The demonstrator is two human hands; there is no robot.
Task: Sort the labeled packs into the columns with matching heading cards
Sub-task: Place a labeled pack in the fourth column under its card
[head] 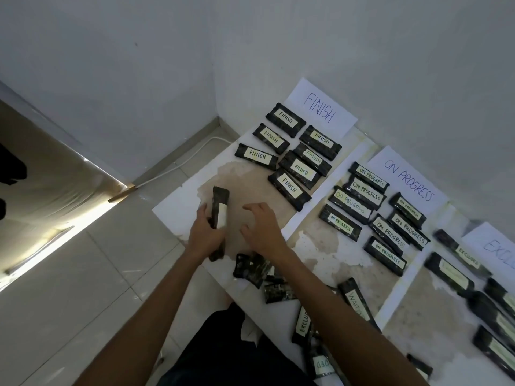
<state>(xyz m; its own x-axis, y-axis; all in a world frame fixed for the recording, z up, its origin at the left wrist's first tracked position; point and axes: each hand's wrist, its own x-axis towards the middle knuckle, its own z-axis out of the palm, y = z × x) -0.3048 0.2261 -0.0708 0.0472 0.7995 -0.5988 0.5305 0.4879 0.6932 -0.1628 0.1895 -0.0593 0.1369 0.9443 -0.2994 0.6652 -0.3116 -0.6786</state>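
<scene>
The pack [220, 199] I grip is mottled black-green, its label [222, 217] cream; far heading cards [323, 107] white, lettered blue.

Bare corner of an indoor room, likely a home.
Plain white walls [125, 65], pale tiled floor [83, 274], skirting [178, 146], loose white cable [172, 168], worn white board [170, 208] in the corner.

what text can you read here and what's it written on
"FINISH": left card, left-column packs
"ON PROGRESS": middle card, middle-column packs
"EXCL", cut by frame edge: right card
"EXCLUDED": right-column pack
"WAIT", rest hidden: near pack
"EXCLUD", rest hidden: pile pack
Unreadable: held pack, other right-column labels
</scene>
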